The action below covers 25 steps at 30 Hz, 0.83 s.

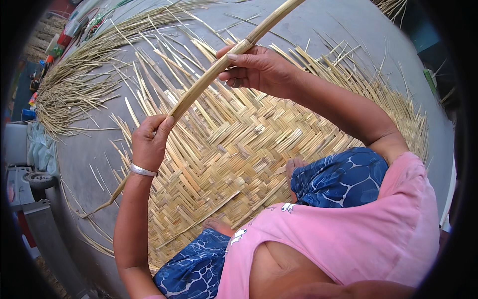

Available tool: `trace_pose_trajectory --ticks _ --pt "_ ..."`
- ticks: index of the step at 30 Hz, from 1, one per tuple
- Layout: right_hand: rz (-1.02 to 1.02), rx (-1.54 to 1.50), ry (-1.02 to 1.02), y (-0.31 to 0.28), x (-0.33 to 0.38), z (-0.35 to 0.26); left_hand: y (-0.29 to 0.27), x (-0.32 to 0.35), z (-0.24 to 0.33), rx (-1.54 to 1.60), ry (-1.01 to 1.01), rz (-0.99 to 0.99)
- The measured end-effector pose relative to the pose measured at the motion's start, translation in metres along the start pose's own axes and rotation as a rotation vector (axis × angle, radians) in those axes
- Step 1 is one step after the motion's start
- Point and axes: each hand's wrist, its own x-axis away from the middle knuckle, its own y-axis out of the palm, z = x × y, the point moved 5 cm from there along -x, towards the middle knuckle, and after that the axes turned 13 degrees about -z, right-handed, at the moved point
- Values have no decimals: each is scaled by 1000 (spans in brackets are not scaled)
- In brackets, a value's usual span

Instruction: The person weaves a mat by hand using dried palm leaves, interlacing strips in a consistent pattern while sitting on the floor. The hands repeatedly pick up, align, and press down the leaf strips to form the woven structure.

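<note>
A long pale bamboo stalk [204,82] runs diagonally from the lower left to the top centre. My left hand [149,139], with a silver bangle at the wrist, grips its lower part. My right hand [256,67] holds it higher up, fingers wrapped over it. Under both hands lies a woven mat [239,149] of flat bamboo strips in a herringbone pattern, with loose strip ends sticking out along its edges. I sit on the mat, my feet resting on it.
A pile of loose bamboo strips [74,84] lies on the grey ground at the upper left. Coloured small items [62,40] sit near the far left edge, and a grey wheeled object [30,182] stands at the left.
</note>
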Motion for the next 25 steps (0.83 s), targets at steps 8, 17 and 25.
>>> trace_pose_trajectory --ticks 8,17,25 --pt "170 -5 19 -36 9 3 1 9 48 -474 301 158" --pt "110 108 -92 -8 10 -32 29 2 2 732 -423 -454" --pt "145 80 100 -45 20 -3 22 -6 -2 512 -112 -242"
